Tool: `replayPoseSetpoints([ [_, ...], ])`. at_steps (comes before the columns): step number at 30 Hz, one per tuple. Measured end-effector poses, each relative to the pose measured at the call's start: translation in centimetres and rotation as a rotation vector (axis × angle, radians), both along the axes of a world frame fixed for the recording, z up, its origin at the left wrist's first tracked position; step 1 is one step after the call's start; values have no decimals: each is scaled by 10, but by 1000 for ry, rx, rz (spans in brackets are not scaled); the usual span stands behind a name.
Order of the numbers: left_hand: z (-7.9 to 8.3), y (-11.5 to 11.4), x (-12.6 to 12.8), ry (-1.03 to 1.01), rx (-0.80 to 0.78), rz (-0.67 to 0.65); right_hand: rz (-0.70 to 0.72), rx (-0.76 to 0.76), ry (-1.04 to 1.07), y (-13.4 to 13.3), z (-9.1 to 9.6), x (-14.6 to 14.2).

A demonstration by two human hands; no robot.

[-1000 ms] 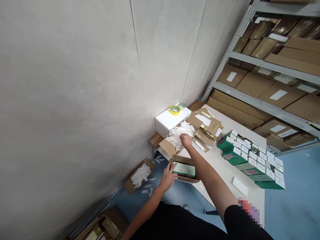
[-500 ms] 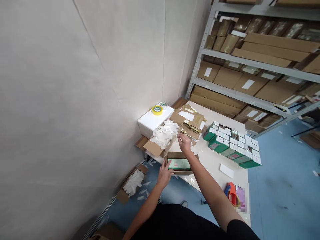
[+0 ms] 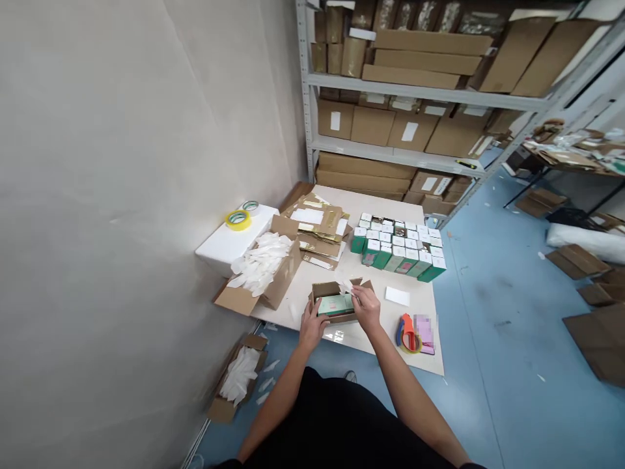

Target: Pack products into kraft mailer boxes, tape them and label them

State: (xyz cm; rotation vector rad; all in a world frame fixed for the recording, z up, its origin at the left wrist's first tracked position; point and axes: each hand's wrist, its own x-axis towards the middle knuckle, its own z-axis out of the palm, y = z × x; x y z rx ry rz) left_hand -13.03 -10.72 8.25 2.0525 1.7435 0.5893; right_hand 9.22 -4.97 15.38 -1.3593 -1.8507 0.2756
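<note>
A small open cardboard box (image 3: 342,319) sits near the table's front edge, with a pale green carton (image 3: 334,305) lying inside. My left hand (image 3: 312,324) grips the cardboard box at its left end, fingers along the side and thumb at the front. Over the box's right part, my right hand (image 3: 366,306) pinches a white piece of packing paper (image 3: 346,286) just above the carton. To the left, a larger open cardboard box (image 3: 284,277) is heaped with white packing paper (image 3: 266,260).
Flattened cardboard (image 3: 317,225) lies behind. Green-and-white cartons (image 3: 400,247) stand in rows at the right. A white card (image 3: 397,296), an orange tape dispenser (image 3: 408,332) and a yellow tape roll (image 3: 237,220) on a white block are nearby. Shelving (image 3: 430,94) stands behind the table.
My right hand has moved from the paper-filled box to above the small box, carrying white packing paper. My left hand stays at the small box's left end. The view has turned right.
</note>
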Motion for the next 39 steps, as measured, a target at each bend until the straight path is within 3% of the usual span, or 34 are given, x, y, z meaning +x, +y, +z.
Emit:
replayPoseSetpoints([
  [5, -4, 28, 29, 2, 8, -81, -18, -184, -158, 1, -26, 27],
  [9, -5, 55, 38, 13, 15, -180, 20, -421, -248, 9, -41, 30],
  [12, -10, 78, 39, 13, 2, -251, -36, -485, -243, 12, -46, 28],
  [19, -44, 125, 31, 3, -175, -354, -187, -553, -276, 21, -53, 14],
  [25, -72, 139, -3, -64, -204, -289, -260, -528, -235, 19, -65, 4],
  [27, -80, 140, -18, -117, -234, -154, -295, -509, -221, 15, -70, 2],
  [29, -87, 142, -31, -163, -358, 19, -332, -488, -193, 11, -75, -1],
  [31, -90, 144, -40, -216, -493, 104, -370, -469, -165, 7, -79, -3],
  [33, -88, 145, -43, -279, -510, 58, -418, -457, -152, 5, -83, -5],
  [35, -84, 144, -40, -319, -405, -36, -482, -458, -144, 2, -87, -6],
  [37, -80, 141, -32, -300, -319, -150, -549, -468, -137, -1, -92, -6],
  [39, -80, 135, -25, -229, -329, -312, -594, -487, -135, -5, -99, -5],
])
